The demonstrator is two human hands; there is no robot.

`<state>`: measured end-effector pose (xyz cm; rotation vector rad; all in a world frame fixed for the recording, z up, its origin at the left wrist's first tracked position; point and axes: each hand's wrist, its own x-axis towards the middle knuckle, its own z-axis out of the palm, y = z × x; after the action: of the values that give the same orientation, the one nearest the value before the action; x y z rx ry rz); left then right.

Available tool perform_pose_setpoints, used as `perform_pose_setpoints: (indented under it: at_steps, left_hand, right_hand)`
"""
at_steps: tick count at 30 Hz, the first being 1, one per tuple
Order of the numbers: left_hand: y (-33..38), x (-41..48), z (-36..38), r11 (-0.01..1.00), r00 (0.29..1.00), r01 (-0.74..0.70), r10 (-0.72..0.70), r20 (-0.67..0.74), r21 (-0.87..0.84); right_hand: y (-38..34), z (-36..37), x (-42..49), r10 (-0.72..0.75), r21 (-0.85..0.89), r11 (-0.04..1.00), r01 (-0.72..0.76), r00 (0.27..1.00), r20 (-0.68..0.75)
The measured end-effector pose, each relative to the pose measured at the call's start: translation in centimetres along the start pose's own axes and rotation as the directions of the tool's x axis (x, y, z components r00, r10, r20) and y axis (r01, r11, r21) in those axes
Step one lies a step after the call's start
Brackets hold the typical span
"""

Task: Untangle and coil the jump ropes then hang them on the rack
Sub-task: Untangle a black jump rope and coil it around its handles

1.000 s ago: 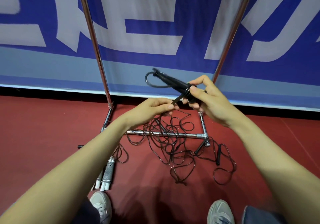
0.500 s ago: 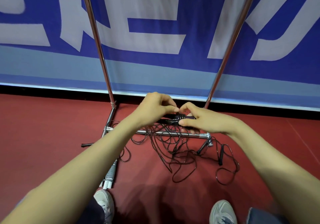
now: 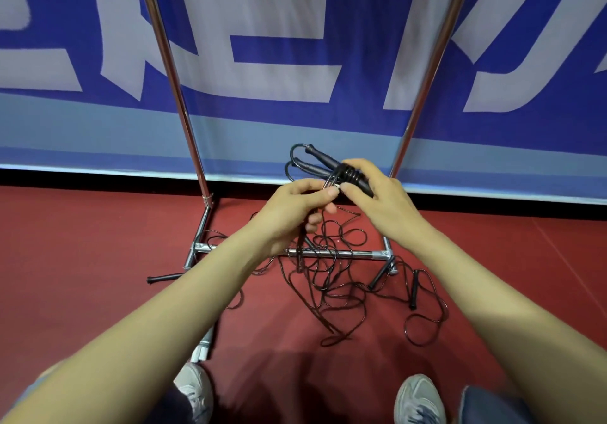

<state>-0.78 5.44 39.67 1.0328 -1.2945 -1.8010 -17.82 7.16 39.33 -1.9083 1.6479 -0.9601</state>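
The job is only getting started, judging by how things are lying. One rope is being bundled: its two slim black plastic handles [image 3: 323, 164] are lying side by side in the air, with several turns of thin black cord [image 3: 348, 174] winding round their middle. Nothing is hanging on the chrome tube rack [image 3: 345, 253] as far as the view is showing, though its top is lying out of frame. The rest, a loose tangle of thin black rope cords [image 3: 328, 282], is sprawling on the red floor [image 3: 82, 243] near its far edge, draping over the rack's base bar. At least three more black handles are lying in or beside it: one [image 3: 164, 278] towards the floor's left side and two [image 3: 414, 289] to the right. Those ropes are waiting to be sorted, coiled and hung.

The right hand [image 3: 387, 203] is curling round the paired handles, gripping them with the thumb pressing near the wraps. The left hand [image 3: 292, 206] is closing narrowly, pinching the cord between thumb and forefinger just beside the right thumb, while strands are trailing from its lower fingers down into the tangle. The two hands are nearly touching, above the rack's base bar.
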Motion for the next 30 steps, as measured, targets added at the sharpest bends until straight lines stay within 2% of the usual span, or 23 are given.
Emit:
perform_pose_setpoints:
  at_steps: [3,5,9,11,14,17,20,23,26,28,30]
  left_hand:
    - [-0.1,0.0,-0.3,0.998,0.996,0.036,-0.031,0.088,-0.055]
    - [0.0,0.2,-0.6,1.000,0.995,0.012,-0.009,0.103,-0.023]
    - [-0.2,0.1,-0.5,0.946,0.977,-0.208,0.188,0.102,0.250]
    - [-0.1,-0.2,-0.1,0.918,0.969,-0.248,0.232,0.088,0.310]
    - [0.1,0.0,-0.4,0.938,0.977,-0.210,0.194,0.085,0.277]
    - [0.0,0.2,-1.4,0.968,0.984,-0.114,0.079,0.161,0.224]
    - [0.0,0.2,-2.1,0.952,0.979,-0.090,0.029,0.204,0.293]
    - [0.4,0.2,-3.1,0.920,0.982,-0.142,0.086,0.166,0.366]
    - [0.9,0.3,-4.1,0.839,0.968,-0.251,0.214,0.131,0.484]
    - [1.3,0.2,-4.7,0.788,0.947,-0.321,0.273,0.169,0.525]
    - [1.9,0.0,-5.3,0.764,0.937,-0.346,0.258,0.234,0.544]
  right_hand:
    - [-0.2,0.1,0.2,-0.015,0.215,0.976,0.026,0.999,-0.050]
    - [-0.2,0.0,0.4,0.010,0.301,0.954,0.010,0.998,-0.064]
    - [-0.3,-0.3,0.6,0.086,0.370,0.926,-0.069,0.996,-0.031]
    - [-0.6,-0.5,0.6,0.080,0.364,0.929,-0.066,0.997,-0.022]
    - [-1.1,-0.5,0.5,0.075,0.474,0.879,-0.046,0.996,-0.042]
    - [-1.6,-0.5,0.3,0.071,0.611,0.790,-0.052,0.997,-0.007]
    - [-1.7,-1.6,0.3,0.026,0.718,0.695,-0.033,0.999,0.021]
    - [-1.6,-2.7,-0.1,-0.051,0.757,0.651,-0.060,0.991,0.122]
    - [-1.5,-2.7,-0.5,-0.106,0.728,0.668,-0.152,0.949,0.296]
    - [-1.4,-2.7,-0.6,-0.111,0.691,0.693,-0.205,0.917,0.383]
    - [-1.3,-2.8,-0.6,-0.113,0.643,0.728,-0.238,0.883,0.455]
